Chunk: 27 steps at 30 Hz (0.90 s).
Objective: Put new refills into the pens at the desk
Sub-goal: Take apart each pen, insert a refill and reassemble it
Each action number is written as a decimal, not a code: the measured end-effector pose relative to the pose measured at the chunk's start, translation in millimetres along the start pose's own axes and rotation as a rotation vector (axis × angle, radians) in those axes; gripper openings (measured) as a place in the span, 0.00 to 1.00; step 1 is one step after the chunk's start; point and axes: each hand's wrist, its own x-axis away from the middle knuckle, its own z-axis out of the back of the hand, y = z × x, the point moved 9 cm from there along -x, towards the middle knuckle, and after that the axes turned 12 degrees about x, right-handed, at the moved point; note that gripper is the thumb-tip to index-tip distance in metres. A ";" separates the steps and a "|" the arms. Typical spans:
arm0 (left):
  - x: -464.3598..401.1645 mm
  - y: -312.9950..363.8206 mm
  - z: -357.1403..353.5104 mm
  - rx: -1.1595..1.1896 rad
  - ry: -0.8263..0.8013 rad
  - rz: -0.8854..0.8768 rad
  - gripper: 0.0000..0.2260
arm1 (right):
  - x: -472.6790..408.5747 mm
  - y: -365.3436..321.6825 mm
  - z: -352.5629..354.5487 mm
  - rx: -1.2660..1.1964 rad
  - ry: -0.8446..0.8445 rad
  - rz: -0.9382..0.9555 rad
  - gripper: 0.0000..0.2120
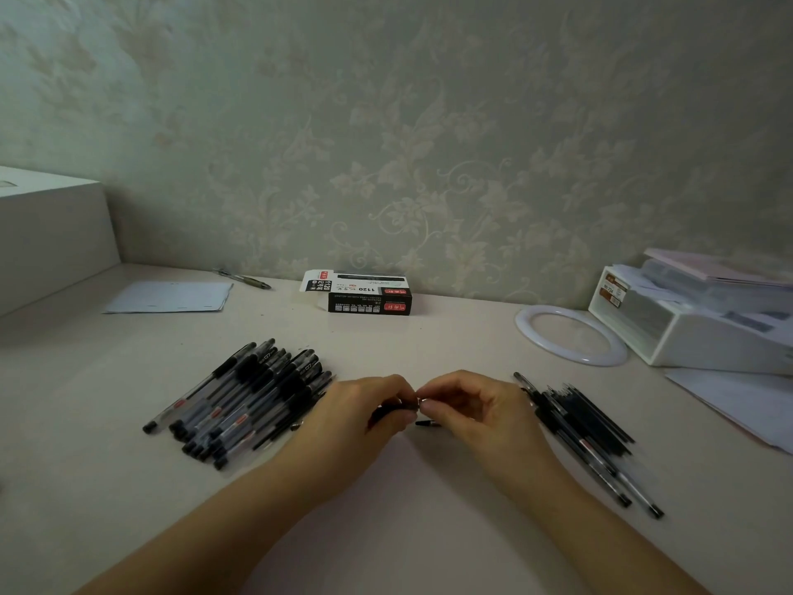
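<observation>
I see both hands meeting mid-desk [407, 487]: left hand [360, 416] grasps a pen [392, 409]; right hand [467, 412] apparently pinches its tip.

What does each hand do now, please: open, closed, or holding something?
Left hand: closed around a dark pen.
Right hand: fingertips pinch the same pen's end; the exact part is too small to tell.

Bare desk [407, 508] lies open in front of the hands and between the forearms. A heap of pens [244, 401] blocks the left side, a pile of refills [588, 427] the right. Behind, open desktop runs to the box [364, 296] at the wall. A white ring [573, 334], an organizer [703, 328] and papers [738, 405] crowd the far right.
</observation>
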 end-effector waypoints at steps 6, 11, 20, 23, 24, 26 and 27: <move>-0.3 1.4 2.5 0.000 0.024 0.000 0.02 | -1.8 5.6 12.8 -0.032 0.098 -0.026 0.08; -0.6 3.4 4.0 0.007 0.034 -0.014 0.03 | -0.8 6.2 2.7 0.027 0.019 -0.019 0.09; -0.2 8.6 -0.7 0.021 0.005 -0.022 0.02 | -1.3 9.2 3.2 -0.008 -0.001 -0.046 0.06; -1.0 13.4 -1.8 -0.001 -0.018 -0.047 0.02 | -0.9 10.3 -0.7 0.111 -0.025 -0.047 0.05; -0.9 14.3 -1.6 -0.003 -0.018 -0.052 0.02 | -0.7 9.3 -1.3 0.164 -0.021 -0.036 0.09; -0.3 15.5 -0.9 -0.020 -0.007 -0.064 0.02 | -0.5 6.3 -2.2 0.239 -0.015 -0.012 0.16; -0.4 15.9 -0.5 -0.033 0.001 -0.070 0.02 | -0.5 5.2 -1.9 0.257 -0.012 -0.005 0.19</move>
